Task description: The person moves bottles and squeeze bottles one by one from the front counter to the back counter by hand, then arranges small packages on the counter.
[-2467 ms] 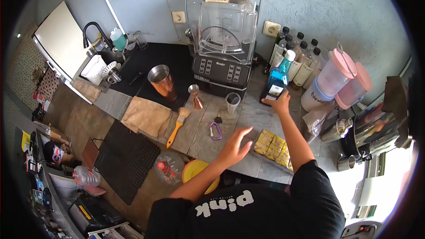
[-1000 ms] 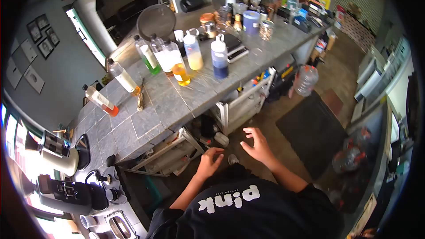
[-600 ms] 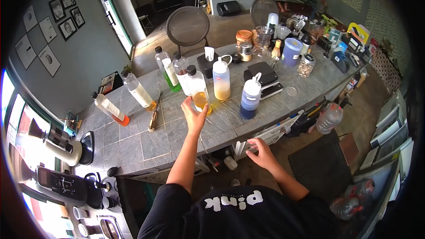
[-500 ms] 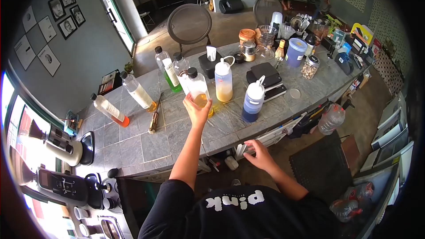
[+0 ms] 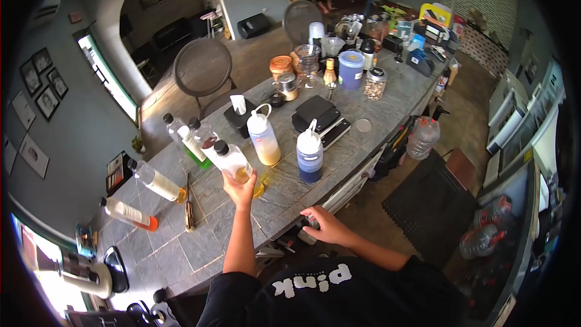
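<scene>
My left hand point(image 5: 240, 189) is wrapped round the lower part of a clear bottle point(image 5: 232, 158) with a black cap and amber liquid, held at the counter. The hand hides part of its base. My right hand point(image 5: 330, 227) hangs off the counter's near edge, fingers loosely apart, holding nothing. Right of the held bottle stand a squeeze bottle with yellowish liquid point(image 5: 264, 142) and one with blue liquid point(image 5: 310, 160). Behind it are a green-liquid bottle point(image 5: 184, 139) and another black-capped bottle point(image 5: 204, 136). Farther left are an amber-liquid bottle point(image 5: 158, 183) and an orange-liquid bottle point(image 5: 130, 214).
On the grey tiled counter point(image 5: 200, 239) lie a slim long tool point(image 5: 189, 209), a black scale point(image 5: 318, 115) and a tissue box point(image 5: 240, 115). A blue tub point(image 5: 351, 71) and a lidded jar point(image 5: 375, 83) stand farther back. A large plastic bottle point(image 5: 423, 137) hangs beside the counter.
The head view has swung right, so the counter and its things appear farther left. My left hand still grips the bottle; my right hand stays free beside the counter edge.
</scene>
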`<state>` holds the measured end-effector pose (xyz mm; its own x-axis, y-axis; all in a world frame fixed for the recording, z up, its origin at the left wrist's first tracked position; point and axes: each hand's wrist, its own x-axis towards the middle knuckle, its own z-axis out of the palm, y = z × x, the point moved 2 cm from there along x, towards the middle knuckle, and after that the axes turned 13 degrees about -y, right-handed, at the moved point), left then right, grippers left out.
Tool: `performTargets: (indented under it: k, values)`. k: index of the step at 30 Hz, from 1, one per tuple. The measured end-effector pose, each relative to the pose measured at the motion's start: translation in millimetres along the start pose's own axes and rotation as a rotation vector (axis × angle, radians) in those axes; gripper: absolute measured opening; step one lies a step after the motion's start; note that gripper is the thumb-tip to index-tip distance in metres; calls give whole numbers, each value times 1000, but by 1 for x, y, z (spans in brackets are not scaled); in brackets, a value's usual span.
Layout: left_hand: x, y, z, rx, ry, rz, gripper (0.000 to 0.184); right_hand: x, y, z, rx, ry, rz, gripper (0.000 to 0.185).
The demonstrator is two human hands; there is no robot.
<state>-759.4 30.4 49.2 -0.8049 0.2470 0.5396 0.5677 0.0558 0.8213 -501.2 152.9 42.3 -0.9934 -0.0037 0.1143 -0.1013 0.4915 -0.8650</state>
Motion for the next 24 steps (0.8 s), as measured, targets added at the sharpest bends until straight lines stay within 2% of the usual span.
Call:
performTargets:
  k: [3,5,9,11,13,15,19,22,24]
  values:
    - [-12,14,-11,-18,-176,-31,64,-3,-11,7,13,31,-34,43]
    - [-23,23,-16,-53,-197,3,60,-4,-15,12,6,12,-15,45]
    - [-52,50,-25,-192,-389,-7,58,-11,-29,18,-4,88,28,46]
    - [-68,73,-25,-365,-523,-105,54,-18,-36,23,-40,159,2,51]
    - [-84,73,-23,-288,-657,-43,49,-30,-37,32,-38,209,4,55]
    - [-99,99,-15,-432,-791,-60,50,-43,-40,36,-33,271,16,59]
    - [-133,113,8,-483,-1157,-138,51,-89,-46,59,40,398,228,72]
    - [-161,125,34,-698,-1240,-118,54,-128,-49,77,-7,563,250,72]
    - [-188,124,55,-598,-1363,57,58,-159,-61,88,-8,633,359,72]
